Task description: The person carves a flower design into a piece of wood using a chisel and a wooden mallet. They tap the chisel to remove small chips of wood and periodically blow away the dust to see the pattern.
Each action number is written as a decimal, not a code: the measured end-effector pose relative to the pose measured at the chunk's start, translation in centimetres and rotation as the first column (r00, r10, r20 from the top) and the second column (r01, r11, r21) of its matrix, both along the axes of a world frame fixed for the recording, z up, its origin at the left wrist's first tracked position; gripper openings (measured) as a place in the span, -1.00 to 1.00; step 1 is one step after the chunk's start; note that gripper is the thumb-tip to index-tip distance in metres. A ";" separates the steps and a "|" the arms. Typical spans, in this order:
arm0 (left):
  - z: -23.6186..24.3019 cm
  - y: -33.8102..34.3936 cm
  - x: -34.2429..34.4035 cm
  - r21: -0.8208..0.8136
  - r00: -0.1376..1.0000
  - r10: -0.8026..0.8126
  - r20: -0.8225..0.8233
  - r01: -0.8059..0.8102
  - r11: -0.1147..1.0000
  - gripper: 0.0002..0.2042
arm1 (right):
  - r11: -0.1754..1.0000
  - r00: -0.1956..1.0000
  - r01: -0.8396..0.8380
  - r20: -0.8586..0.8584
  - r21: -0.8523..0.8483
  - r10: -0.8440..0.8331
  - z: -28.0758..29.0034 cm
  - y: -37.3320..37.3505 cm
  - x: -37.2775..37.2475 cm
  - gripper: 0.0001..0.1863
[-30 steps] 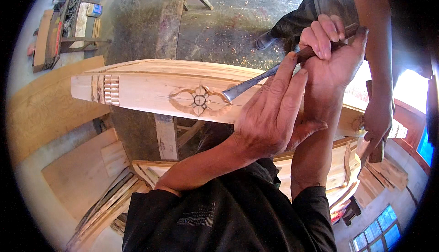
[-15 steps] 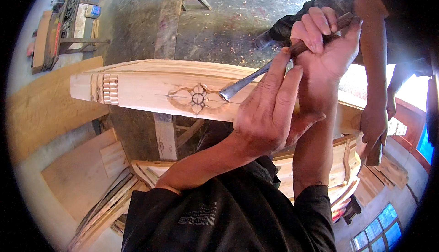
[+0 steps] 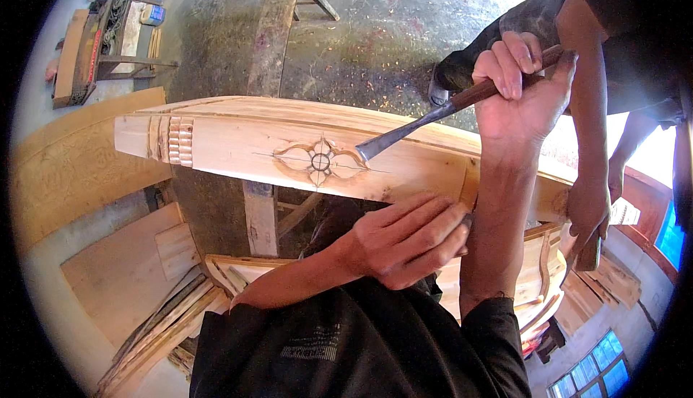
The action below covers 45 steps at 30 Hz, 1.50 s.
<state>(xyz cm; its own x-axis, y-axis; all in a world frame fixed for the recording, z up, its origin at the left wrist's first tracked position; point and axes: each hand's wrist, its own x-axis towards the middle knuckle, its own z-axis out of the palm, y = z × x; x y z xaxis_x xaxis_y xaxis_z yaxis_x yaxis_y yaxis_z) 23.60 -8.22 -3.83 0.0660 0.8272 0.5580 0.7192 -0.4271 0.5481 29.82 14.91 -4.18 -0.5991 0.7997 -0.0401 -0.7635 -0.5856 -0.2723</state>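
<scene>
Carved beam (image 3: 336, 125); flecked grey floor (image 3: 354, 51)

I see one carved flower (image 3: 320, 161) on a pale wooden beam (image 3: 234, 134). To the upper right of the flower, the right hand (image 3: 527, 87) holds a chisel (image 3: 440, 112), its blade (image 3: 377, 145) just beside the flower. At lower right of the flower, the left hand (image 3: 408, 240) is curled

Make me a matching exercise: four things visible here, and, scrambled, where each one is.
1. long steel chisel with brown wooden handle
2. flower-shaped carving with round centre
3. small blue-and-white container
4. blue-paned window

a. picture's upper left
b. in the person's right hand
c. picture's lower right
d. on the pale wooden beam

Pairs: 1-b, 2-d, 3-a, 4-c
</scene>
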 end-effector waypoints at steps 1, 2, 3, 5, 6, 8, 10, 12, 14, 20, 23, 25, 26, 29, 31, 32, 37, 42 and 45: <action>-0.6 -0.9 -0.1 -0.023 1.000 0.000 -0.016 0.000 1.000 -0.67 | 1.000 1.000 -0.002 0.008 0.005 0.002 0.1 -0.2 -0.2 -0.33; -0.6 -1.4 -0.4 -0.033 1.000 -0.005 -0.031 0.004 0.999 -0.67 | 1.000 1.000 -0.002 0.018 0.014 0.002 0.3 -0.3 -0.3 -0.34; -0.6 -1.9 -0.8 -0.044 0.999 -0.010 -0.047 0.008 0.999 -0.67 | 1.000 1.000 -0.002 0.028 0.023 0.002 0.4 -0.3 -0.4 -0.35; -0.6 -2.6 -0.8 -0.044 0.999 -0.004 -0.044 0.002 0.999 -0.68 | 1.000 1.000 0.000 0.030 0.029 -0.001 0.4 -0.3 -0.5 -0.36; -0.5 -2.9 -0.8 -0.044 0.999 0.000 -0.043 -0.002 0.999 -0.69 | 1.000 1.000 0.000 0.031 0.031 -0.001 0.4 -0.3 -0.5 -0.37; -0.5 -3.2 -0.8 -0.053 0.999 0.004 -0.043 -0.006 0.999 -0.70 | 1.000 0.999 0.011 0.038 0.020 -0.012 0.5 -0.6 -0.8 -0.38; -0.6 -3.6 -0.7 -0.060 0.999 0.012 -0.042 -0.015 0.998 -0.72 | 1.000 1.000 0.009 0.029 0.015 -0.009 0.4 -0.7 -0.9 -0.39; -0.7 -4.1 -0.7 -0.068 0.999 0.023 -0.035 -0.026 0.997 -0.72 | 1.000 1.000 -0.004 0.006 0.017 0.004 0.2 -0.6 -0.6 -0.40; -0.5 -4.6 -0.8 -0.069 0.998 0.051 -0.020 -0.052 0.996 -0.71 | 0.997 0.996 -0.056 -0.071 -0.044 0.053 0.0 -0.2 -0.2 -0.41; 0.6 -6.9 -3.2 -0.053 0.959 0.244 -0.145 -0.254 0.966 -0.65 | 0.999 1.000 -0.022 -0.009 -0.029 0.022 0.0 0.2 -0.1 -0.40; 1.2 -6.2 -4.5 -0.008 0.840 0.480 -0.254 -0.498 0.867 -0.59 | 0.999 0.999 0.045 0.025 -0.010 -0.045 -0.1 0.3 0.0 -0.38; 0.8 -4.9 -4.9 -0.004 0.729 0.624 -0.281 -0.651 0.759 -0.54 | 0.997 0.996 0.072 0.049 0.012 -0.073 -0.2 0.3 0.0 -0.37; 1.1 -4.4 -4.9 -0.043 0.729 0.607 -0.317 -0.650 0.758 -0.52 | 0.997 0.995 0.077 0.056 0.023 -0.078 -0.3 0.3 0.0 -0.37; 1.2 -3.6 -5.0 -0.096 0.740 0.564 -0.367 -0.633 0.768 -0.51 | 0.997 0.997 0.072 0.036 0.022 -0.073 -0.4 0.4 0.0 -0.36; 1.5 -3.4 -4.9 -0.105 0.754 0.562 -0.340 -0.625 0.774 -0.54 | 0.998 0.997 0.063 0.031 0.018 -0.064 -0.2 0.6 0.1 -0.34; 1.6 -3.3 -4.9 -0.108 0.760 0.561 -0.328 -0.620 0.777 -0.56 | 0.998 0.998 0.058 0.017 0.001 -0.058 -0.3 0.7 0.1 -0.34; 2.2 -2.1 -5.7 -0.094 0.790 0.567 -0.234 -0.599 0.795 -0.71 | 0.998 0.999 0.037 -0.021 -0.051 -0.038 -0.5 0.8 0.3 -0.30; 3.2 -1.0 -6.3 -0.149 0.846 0.509 -0.156 -0.530 0.835 -0.78 | 0.994 0.998 0.064 -0.017 -0.089 -0.066 -0.4 1.4 0.6 -0.33; 3.9 -0.7 -6.2 -0.207 0.856 0.500 -0.129 -0.517 0.831 -0.86 | 0.987 0.994 0.110 0.034 -0.118 -0.106 -0.4 1.4 0.3 -0.36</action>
